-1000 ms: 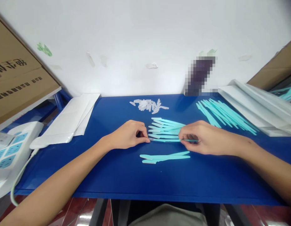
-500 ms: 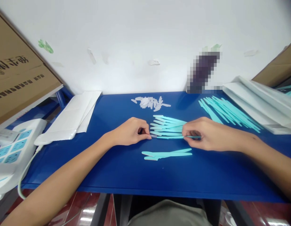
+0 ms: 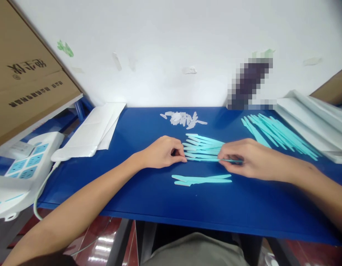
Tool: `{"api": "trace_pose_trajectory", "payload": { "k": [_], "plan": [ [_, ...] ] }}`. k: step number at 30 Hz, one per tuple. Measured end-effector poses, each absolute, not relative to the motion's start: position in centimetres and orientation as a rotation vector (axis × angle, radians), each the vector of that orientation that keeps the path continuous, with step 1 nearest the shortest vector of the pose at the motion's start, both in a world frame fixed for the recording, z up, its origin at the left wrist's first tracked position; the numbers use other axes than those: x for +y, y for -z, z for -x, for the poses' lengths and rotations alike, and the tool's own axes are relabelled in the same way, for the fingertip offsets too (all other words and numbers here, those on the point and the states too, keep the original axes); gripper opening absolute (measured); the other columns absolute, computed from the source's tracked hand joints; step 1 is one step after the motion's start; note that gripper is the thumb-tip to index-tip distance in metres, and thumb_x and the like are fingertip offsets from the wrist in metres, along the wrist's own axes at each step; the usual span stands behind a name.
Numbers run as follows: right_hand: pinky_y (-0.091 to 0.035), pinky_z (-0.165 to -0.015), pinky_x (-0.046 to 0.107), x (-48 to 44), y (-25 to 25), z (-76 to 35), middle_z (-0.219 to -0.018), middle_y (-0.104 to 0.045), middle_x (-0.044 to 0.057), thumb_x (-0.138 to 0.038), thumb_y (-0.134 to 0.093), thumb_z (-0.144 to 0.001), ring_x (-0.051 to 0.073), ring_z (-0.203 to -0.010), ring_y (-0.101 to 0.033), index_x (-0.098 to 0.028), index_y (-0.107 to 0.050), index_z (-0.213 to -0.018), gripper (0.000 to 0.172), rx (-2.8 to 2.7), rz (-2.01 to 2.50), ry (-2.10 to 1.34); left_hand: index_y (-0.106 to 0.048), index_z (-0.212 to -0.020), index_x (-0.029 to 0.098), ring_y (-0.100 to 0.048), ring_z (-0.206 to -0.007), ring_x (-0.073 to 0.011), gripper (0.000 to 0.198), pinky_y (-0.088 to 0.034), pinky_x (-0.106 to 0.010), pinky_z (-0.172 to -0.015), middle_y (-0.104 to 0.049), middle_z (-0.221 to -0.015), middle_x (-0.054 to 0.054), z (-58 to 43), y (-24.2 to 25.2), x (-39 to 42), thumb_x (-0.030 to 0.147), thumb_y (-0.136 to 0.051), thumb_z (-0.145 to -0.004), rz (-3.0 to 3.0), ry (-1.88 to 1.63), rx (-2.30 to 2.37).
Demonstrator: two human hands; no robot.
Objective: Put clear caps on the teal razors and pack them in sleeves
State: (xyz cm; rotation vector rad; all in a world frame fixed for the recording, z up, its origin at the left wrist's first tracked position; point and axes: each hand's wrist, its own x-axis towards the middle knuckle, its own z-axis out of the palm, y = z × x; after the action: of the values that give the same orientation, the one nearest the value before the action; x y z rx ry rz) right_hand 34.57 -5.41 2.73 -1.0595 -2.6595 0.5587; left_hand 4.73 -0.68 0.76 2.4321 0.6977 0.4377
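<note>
My right hand (image 3: pixel 244 157) pinches the handle of a teal eyebrow razor (image 3: pixel 204 160), which lies level just above the table. My left hand (image 3: pixel 163 151) has thumb and finger closed at the razor's blade end, on a small clear blade cover mostly hidden by the fingertips. Behind the held razor, several teal razors (image 3: pixel 205 141) lie side by side, their blade ends pointing left. Two more razors (image 3: pixel 202 180) rest crossed in front of my hands. Farther back sits a heap of small translucent covers (image 3: pixel 183 119).
More teal razors (image 3: pixel 278 133) lie slantwise at the right, beside white plastic bags (image 3: pixel 311 122). White pouches (image 3: pixel 93 129) and a power strip (image 3: pixel 29 159) are at the left, below a cardboard box (image 3: pixel 35 74). A white wall (image 3: pixel 159 48) backs the blue table (image 3: pixel 132 199).
My left fingers and the razor's blade end have come together; the clear piece that showed between them is now mostly hidden. The whole view has shifted slightly.
</note>
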Motion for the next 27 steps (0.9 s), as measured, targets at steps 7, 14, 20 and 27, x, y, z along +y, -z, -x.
{"api": "trace_pose_trajectory", "payload": {
  "k": [7,14,20,27],
  "plan": [
    [-0.040,-0.059,0.029,-5.8,-2.2,-33.5,-0.073,-0.066,0.003,-0.022,-0.050,-0.100,0.015,-0.061,-0.058,-0.019,-0.071,-0.087,0.025,-2.687,0.900,-0.218,-0.075,-0.089,0.018,-0.060,-0.082,-0.0187,0.027,-0.044,-0.033,-0.077,-0.069,-0.086,-0.005,-5.4,-0.3,-1.3,0.036,-0.060,-0.102,-2.763,-0.490,0.763],
    [-0.047,-0.072,0.033,-6.2,-2.2,-33.5,-0.089,-0.072,0.007,-0.030,-0.053,-0.102,0.020,-0.077,-0.066,-0.019,-0.076,-0.102,0.026,-2.704,0.873,-0.031,-0.057,-0.146,0.018,-0.052,-0.109,-0.0275,0.046,-0.044,-0.046,-0.098,-0.057,-0.131,-0.015,-4.8,0.2,2.0,0.026,-0.033,-0.107,-2.792,-0.539,1.050],
    [-0.051,-0.082,0.036,-8.0,-2.4,-31.6,-0.100,-0.072,0.007,-0.029,-0.060,-0.099,0.021,-0.090,-0.068,-0.021,-0.076,-0.107,0.020,-2.834,0.807,-0.308,-0.049,-0.153,0.026,-0.045,-0.121,-0.0361,0.059,-0.041,-0.053,-0.095,-0.046,-0.147,-0.017,-6.5,0.5,5.7,0.012,-0.036,-0.097,-3.008,-0.251,1.129],
    [-0.050,-0.081,0.035,-7.9,-2.3,-32.0,-0.097,-0.069,0.006,-0.021,-0.050,-0.103,0.020,-0.090,-0.066,-0.020,-0.074,-0.103,0.023,-2.847,0.887,-0.429,-0.046,-0.155,0.020,-0.039,-0.137,-0.0379,0.068,-0.031,-0.056,-0.104,-0.043,-0.163,-0.009,-6.7,-0.5,5.8,0.001,-0.033,-0.091,-3.258,-0.009,0.781]
  ]
}}
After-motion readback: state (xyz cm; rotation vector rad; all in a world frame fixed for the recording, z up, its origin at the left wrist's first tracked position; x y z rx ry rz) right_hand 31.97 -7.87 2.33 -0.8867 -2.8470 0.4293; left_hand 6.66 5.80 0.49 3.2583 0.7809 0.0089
